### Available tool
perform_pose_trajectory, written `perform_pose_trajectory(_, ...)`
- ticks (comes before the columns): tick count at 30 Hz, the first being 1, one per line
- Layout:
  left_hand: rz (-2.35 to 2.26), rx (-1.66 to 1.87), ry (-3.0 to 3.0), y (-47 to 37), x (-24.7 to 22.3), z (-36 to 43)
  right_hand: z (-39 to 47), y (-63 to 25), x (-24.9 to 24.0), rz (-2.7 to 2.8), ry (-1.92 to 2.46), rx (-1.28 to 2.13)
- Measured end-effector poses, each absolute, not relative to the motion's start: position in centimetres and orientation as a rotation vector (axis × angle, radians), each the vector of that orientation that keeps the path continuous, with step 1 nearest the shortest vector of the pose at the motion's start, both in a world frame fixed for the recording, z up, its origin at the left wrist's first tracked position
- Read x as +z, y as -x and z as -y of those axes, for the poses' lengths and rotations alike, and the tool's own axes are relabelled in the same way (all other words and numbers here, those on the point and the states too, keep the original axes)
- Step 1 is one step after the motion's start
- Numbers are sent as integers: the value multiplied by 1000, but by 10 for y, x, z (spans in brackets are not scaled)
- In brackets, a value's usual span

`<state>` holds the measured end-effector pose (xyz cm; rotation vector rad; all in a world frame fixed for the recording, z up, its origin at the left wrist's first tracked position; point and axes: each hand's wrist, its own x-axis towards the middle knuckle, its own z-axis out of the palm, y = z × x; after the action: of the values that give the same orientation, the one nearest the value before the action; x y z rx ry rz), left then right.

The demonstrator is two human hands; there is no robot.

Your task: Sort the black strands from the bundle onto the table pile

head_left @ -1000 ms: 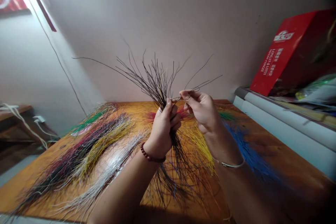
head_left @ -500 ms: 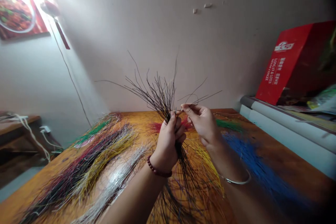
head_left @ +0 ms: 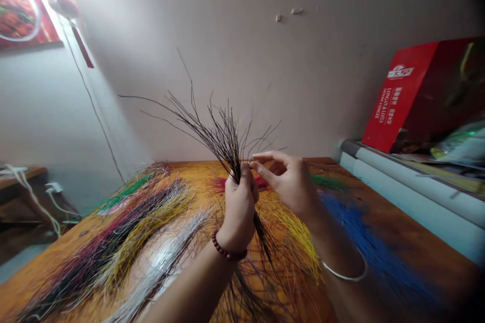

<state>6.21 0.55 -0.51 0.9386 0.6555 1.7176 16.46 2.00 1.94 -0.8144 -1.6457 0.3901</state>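
The bundle of thin black wire-like strands (head_left: 227, 141) is held upright above the wooden table, gripped about its middle. Above the grip the strands fan out upward and to the left, the tips spreading apart at uneven lengths; several long single strands curve away to the upper left, and a few shorter ones bend to the right. A few pale yellowish strands show within the dark mass near the grip. Below the grip the strands hang downward and slightly to the right, loosening into a scattered tail close to the table surface.
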Motion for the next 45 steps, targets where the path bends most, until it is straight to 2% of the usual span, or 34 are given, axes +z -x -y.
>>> perform_pose_trajectory(13, -731, 1721, -978, -65, -2, -3, -26, -168, 19, 1538, 767, 334)
perform_pose_trajectory(19, -766, 1713, -992, -65, -6, -4, -39, -167, 16, 1356, 676, 575)
perform_pose_trajectory(26, -791, 1702, -960, -66, -8, -8, -52, -161, 7, 1445, 550, 894)
perform_pose_trajectory(45, -770, 1668, -926, -68, -8, -7, -49, -162, 9, 1491, 630, 742)
